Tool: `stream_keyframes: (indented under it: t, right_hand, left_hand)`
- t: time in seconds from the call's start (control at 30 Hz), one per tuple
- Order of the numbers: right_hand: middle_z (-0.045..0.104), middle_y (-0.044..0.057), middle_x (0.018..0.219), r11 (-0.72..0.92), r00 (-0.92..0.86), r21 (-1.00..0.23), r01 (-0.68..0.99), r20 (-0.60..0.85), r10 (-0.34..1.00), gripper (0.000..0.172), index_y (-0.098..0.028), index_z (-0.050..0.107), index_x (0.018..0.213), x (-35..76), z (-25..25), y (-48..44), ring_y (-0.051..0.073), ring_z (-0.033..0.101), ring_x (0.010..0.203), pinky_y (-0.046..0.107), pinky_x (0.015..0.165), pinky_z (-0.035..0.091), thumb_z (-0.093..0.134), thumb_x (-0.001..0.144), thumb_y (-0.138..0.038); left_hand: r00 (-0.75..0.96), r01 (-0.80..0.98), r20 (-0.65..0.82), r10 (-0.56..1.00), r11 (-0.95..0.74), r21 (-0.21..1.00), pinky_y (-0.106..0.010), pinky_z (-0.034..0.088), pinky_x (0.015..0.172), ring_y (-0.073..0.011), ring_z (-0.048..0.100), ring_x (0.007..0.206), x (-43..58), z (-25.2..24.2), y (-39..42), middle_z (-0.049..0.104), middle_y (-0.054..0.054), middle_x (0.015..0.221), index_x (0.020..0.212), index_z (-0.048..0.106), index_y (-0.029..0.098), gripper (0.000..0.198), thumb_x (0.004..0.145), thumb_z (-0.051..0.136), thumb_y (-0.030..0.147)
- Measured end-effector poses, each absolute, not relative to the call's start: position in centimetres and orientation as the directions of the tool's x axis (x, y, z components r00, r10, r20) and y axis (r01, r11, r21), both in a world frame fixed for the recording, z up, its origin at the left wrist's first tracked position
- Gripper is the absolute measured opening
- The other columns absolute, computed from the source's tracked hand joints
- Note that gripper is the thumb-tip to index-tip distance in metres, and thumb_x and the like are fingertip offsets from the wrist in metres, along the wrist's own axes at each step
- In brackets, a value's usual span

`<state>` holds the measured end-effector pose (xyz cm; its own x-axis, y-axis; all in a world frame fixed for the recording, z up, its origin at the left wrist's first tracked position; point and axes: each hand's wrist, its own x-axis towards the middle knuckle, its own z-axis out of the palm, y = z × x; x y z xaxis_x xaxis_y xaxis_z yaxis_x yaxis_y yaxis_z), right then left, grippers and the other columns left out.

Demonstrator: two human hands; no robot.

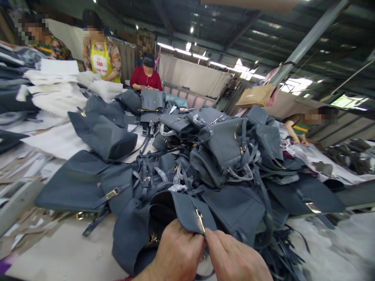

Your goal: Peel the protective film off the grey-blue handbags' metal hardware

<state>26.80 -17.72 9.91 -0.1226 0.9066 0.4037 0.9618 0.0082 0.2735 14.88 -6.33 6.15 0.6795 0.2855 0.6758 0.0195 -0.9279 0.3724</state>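
A blue-grey backpack-style bag (129, 238) lies at the near edge of a large pile, its mouth gaping and dark inside. Its flap (186, 210) is lifted and carries a gold metal clasp (200, 221). My left hand (178, 249) is closed on the flap's lower edge, with the fingertips tucked out of sight beneath it. Pressed against it, my right hand (234, 257) pinches the flap's edge at the lower end of the clasp; its fingertips are partly hidden. Inside the mouth, a gold fitting (154, 237) shows beside my left wrist.
Similar bags (225, 144) with plastic-wrapped straps heap across the table. White sheets (58, 86) are stacked at the far left, with cut scraps (26, 168) nearer. Dark strips (281, 253) hang right of my hands. Several co-workers, one in a yellow apron (101, 62), stand or sit beyond.
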Motion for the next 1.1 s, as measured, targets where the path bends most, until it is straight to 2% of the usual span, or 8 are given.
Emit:
stream_keyframes:
  t: [0.17,0.27,0.47,0.63,0.73,0.93,1.0,1.1]
  right_hand:
    - [0.058,-0.004,0.052,-0.019,-0.106,0.289,0.957,0.412,0.905,0.030,-0.024,0.047,0.074,26.1,11.2,-16.5,0.013,0.056,0.039,0.027,0.043,0.034,0.033,0.081,0.002]
    - [0.055,-0.004,0.050,-0.002,-0.112,0.272,0.962,0.403,0.908,0.031,-0.026,0.041,0.071,26.0,11.6,-16.1,0.014,0.053,0.038,0.028,0.043,0.030,0.035,0.077,0.004]
    - [0.054,-0.003,0.053,0.023,-0.107,0.232,0.972,0.357,0.928,0.029,-0.024,0.041,0.069,25.8,12.1,-15.7,0.014,0.049,0.043,0.030,0.049,0.026,0.040,0.079,0.003]
    - [0.052,-0.003,0.053,0.038,-0.091,0.131,0.991,0.429,0.899,0.031,-0.025,0.047,0.063,26.4,12.0,-15.2,0.015,0.047,0.046,0.031,0.051,0.026,0.039,0.084,-0.004]
    - [0.052,-0.004,0.054,0.036,-0.017,-0.040,0.999,0.405,0.914,0.029,-0.024,0.049,0.062,27.2,11.6,-15.3,0.012,0.048,0.047,0.027,0.051,0.029,0.041,0.085,-0.009]
    - [0.049,-0.006,0.057,-0.117,0.214,-0.478,0.871,0.154,0.965,0.023,-0.021,0.052,0.066,28.3,10.8,-15.9,0.009,0.048,0.050,0.019,0.050,0.035,0.043,0.087,-0.016]
    - [0.049,-0.005,0.059,-0.214,0.308,-0.628,0.748,0.042,0.951,0.022,-0.021,0.053,0.067,28.3,10.7,-16.0,0.010,0.048,0.053,0.020,0.052,0.037,0.045,0.088,-0.022]
    - [0.046,-0.006,0.059,-0.337,0.431,-0.854,0.397,-0.151,0.890,0.026,-0.020,0.054,0.068,28.0,10.3,-16.0,0.010,0.043,0.053,0.020,0.051,0.037,0.051,0.088,-0.037]
  left_hand:
    - [0.668,0.008,0.682,0.296,-0.920,0.392,-0.032,0.036,0.054,-0.0165,0.053,0.053,14.9,5.2,-6.7,0.059,-0.003,0.058,0.062,0.052,0.018,0.038,0.096,0.034,0.018]
    - [0.680,-0.016,0.675,0.286,-0.914,0.405,-0.032,0.036,0.055,-0.0171,0.053,0.055,14.9,5.0,-6.8,0.060,-0.003,0.060,0.064,0.053,0.018,0.032,0.092,0.038,0.015]
    - [0.663,-0.004,0.670,0.333,-0.894,0.447,-0.033,0.036,0.054,-0.0172,0.053,0.054,15.0,5.1,-7.1,0.060,-0.003,0.058,0.063,0.053,0.019,0.030,0.090,0.042,0.012]
    - [0.691,0.036,0.637,0.343,-0.896,0.443,-0.032,0.036,0.054,-0.0173,0.054,0.055,14.4,5.4,-7.0,0.059,-0.002,0.058,0.063,0.053,0.018,0.029,0.090,0.043,0.013]
    - [0.686,0.044,0.643,0.340,-0.902,0.430,-0.031,0.035,0.054,-0.0166,0.054,0.055,14.2,5.8,-6.9,0.059,-0.002,0.058,0.062,0.051,0.019,0.030,0.090,0.042,0.012]
    - [0.697,0.040,0.618,0.364,-0.880,0.473,-0.029,0.033,0.053,-0.0155,0.052,0.052,14.0,6.5,-6.7,0.056,0.000,0.054,0.061,0.049,0.020,0.030,0.089,0.042,0.013]
    - [0.700,0.039,0.602,0.383,-0.863,0.504,-0.029,0.033,0.053,-0.0152,0.052,0.052,13.9,6.6,-6.7,0.057,-0.001,0.056,0.062,0.049,0.020,0.028,0.089,0.043,0.013]
    - [0.709,0.027,0.577,0.405,-0.834,0.552,-0.027,0.032,0.052,-0.0144,0.052,0.053,13.8,6.4,-6.6,0.059,-0.001,0.058,0.063,0.050,0.019,0.027,0.088,0.044,0.015]
